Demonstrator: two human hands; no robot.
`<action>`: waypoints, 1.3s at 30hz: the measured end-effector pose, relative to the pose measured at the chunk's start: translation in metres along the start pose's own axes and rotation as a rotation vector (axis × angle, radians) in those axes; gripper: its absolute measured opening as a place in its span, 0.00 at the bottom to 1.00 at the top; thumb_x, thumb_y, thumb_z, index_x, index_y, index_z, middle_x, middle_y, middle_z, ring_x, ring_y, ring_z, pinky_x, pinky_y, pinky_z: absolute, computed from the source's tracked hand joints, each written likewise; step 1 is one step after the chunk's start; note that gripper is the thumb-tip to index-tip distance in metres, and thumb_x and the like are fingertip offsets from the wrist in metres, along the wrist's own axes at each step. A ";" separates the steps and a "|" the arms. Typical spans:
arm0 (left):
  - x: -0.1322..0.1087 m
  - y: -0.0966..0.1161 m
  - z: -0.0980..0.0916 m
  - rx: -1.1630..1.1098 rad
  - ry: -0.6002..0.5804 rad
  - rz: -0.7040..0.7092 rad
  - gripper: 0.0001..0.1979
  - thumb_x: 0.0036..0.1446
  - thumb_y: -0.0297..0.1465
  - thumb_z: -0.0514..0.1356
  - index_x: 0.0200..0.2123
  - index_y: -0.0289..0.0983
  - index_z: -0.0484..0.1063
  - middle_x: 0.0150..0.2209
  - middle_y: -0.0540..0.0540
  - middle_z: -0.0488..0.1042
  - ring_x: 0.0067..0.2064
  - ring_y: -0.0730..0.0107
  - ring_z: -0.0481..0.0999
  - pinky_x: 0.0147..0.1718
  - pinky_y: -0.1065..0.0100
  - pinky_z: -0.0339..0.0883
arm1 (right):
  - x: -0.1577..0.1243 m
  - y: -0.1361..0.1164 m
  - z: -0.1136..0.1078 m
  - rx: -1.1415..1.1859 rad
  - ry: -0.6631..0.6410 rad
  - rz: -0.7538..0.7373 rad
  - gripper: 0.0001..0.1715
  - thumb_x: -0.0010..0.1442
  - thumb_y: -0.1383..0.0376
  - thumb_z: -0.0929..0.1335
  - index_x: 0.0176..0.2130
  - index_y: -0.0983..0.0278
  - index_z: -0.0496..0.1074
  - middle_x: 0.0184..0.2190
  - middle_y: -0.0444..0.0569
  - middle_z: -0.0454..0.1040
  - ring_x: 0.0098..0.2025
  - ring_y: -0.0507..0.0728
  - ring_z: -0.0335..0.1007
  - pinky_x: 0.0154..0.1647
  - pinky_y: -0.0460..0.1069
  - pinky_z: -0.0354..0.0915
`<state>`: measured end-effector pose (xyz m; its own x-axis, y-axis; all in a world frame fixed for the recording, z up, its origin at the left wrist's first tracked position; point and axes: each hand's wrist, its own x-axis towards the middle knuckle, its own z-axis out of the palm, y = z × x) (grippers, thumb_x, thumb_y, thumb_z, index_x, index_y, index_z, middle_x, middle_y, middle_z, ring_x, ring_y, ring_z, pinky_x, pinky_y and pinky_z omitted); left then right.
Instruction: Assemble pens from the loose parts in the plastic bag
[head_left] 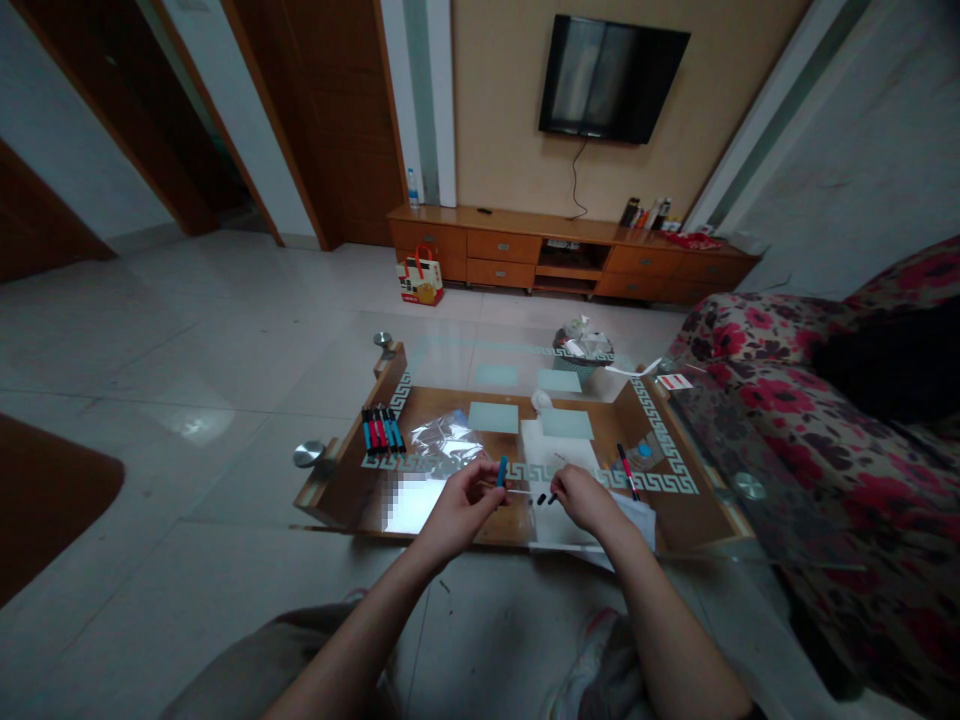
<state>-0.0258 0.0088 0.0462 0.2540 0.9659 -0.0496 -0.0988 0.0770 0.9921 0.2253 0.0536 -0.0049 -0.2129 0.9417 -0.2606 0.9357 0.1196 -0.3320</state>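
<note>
My left hand (471, 492) is closed on a short blue pen barrel (502, 471), held upright between thumb and fingers above the glass table. A thin pale rod (519, 491) shows just to its right; whether the hand also holds it, I cannot tell. My right hand (581, 492) pinches a small dark piece (553, 497) at its fingertips. Close by on its left is a small black part (541, 499). Several blue and red pens with black ends (383, 431) lie in a row at the table's left. A red and black pen (627, 470) lies right of my right hand.
A clear plastic bag (448, 440) lies on the glass table (337, 510) beyond my left hand. White paper (637, 518) is near my right forearm. A filled waste bin (583, 345) stands past the table, and a flowered sofa (757, 400) borders the right.
</note>
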 end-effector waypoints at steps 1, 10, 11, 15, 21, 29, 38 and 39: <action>0.000 0.000 0.000 0.002 -0.003 0.005 0.13 0.57 0.34 0.63 0.44 0.36 0.71 0.39 0.46 0.76 0.38 0.68 0.78 0.42 0.66 0.70 | 0.000 0.000 0.000 -0.005 -0.009 0.003 0.10 0.63 0.69 0.64 0.36 0.66 0.76 0.39 0.55 0.76 0.43 0.57 0.71 0.43 0.47 0.59; 0.001 -0.002 -0.001 0.004 0.007 0.006 0.13 0.57 0.35 0.63 0.44 0.36 0.71 0.39 0.45 0.76 0.38 0.68 0.78 0.42 0.66 0.70 | -0.002 0.002 -0.004 0.008 0.039 -0.021 0.09 0.65 0.68 0.63 0.38 0.66 0.73 0.42 0.57 0.74 0.44 0.58 0.70 0.44 0.47 0.58; 0.001 -0.002 -0.001 0.003 0.006 0.007 0.13 0.57 0.35 0.63 0.44 0.36 0.71 0.39 0.45 0.76 0.38 0.68 0.78 0.42 0.66 0.70 | -0.002 0.002 -0.007 0.018 0.062 -0.025 0.09 0.64 0.69 0.63 0.38 0.66 0.73 0.42 0.57 0.73 0.43 0.58 0.70 0.44 0.48 0.58; 0.001 -0.002 -0.001 0.000 0.005 0.012 0.13 0.56 0.35 0.63 0.43 0.36 0.71 0.39 0.45 0.76 0.38 0.68 0.78 0.42 0.66 0.70 | -0.004 -0.001 -0.019 0.087 0.174 -0.071 0.07 0.63 0.70 0.63 0.36 0.66 0.71 0.39 0.54 0.72 0.41 0.57 0.68 0.44 0.48 0.59; 0.001 -0.002 0.000 0.003 0.059 -0.014 0.13 0.56 0.35 0.64 0.43 0.36 0.70 0.42 0.45 0.76 0.37 0.69 0.79 0.41 0.67 0.70 | -0.012 -0.014 -0.030 0.280 0.296 -0.212 0.05 0.63 0.68 0.63 0.36 0.65 0.69 0.35 0.51 0.71 0.39 0.56 0.67 0.42 0.49 0.60; 0.001 -0.008 0.001 -0.012 0.066 -0.005 0.17 0.57 0.34 0.64 0.49 0.38 0.69 0.40 0.46 0.78 0.39 0.68 0.80 0.43 0.67 0.70 | -0.031 -0.043 -0.047 0.726 0.068 -0.275 0.10 0.65 0.59 0.64 0.38 0.63 0.70 0.32 0.45 0.70 0.34 0.54 0.64 0.35 0.47 0.60; 0.000 -0.009 0.002 -0.052 0.036 0.086 0.17 0.57 0.34 0.65 0.49 0.39 0.72 0.57 0.40 0.71 0.39 0.70 0.80 0.44 0.65 0.73 | -0.037 -0.049 -0.048 0.849 -0.183 -0.287 0.12 0.63 0.57 0.67 0.35 0.64 0.71 0.27 0.42 0.64 0.30 0.51 0.56 0.30 0.46 0.53; 0.000 -0.008 0.002 -0.054 0.040 0.085 0.17 0.57 0.34 0.65 0.50 0.39 0.72 0.55 0.40 0.73 0.39 0.69 0.80 0.44 0.65 0.73 | -0.037 -0.049 -0.047 0.853 -0.202 -0.283 0.12 0.63 0.57 0.67 0.36 0.64 0.71 0.27 0.41 0.64 0.29 0.51 0.55 0.30 0.45 0.53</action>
<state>-0.0235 0.0077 0.0383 0.2039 0.9786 0.0292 -0.1708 0.0062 0.9853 0.2009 0.0277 0.0638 -0.5226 0.8300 -0.1948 0.3341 -0.0108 -0.9425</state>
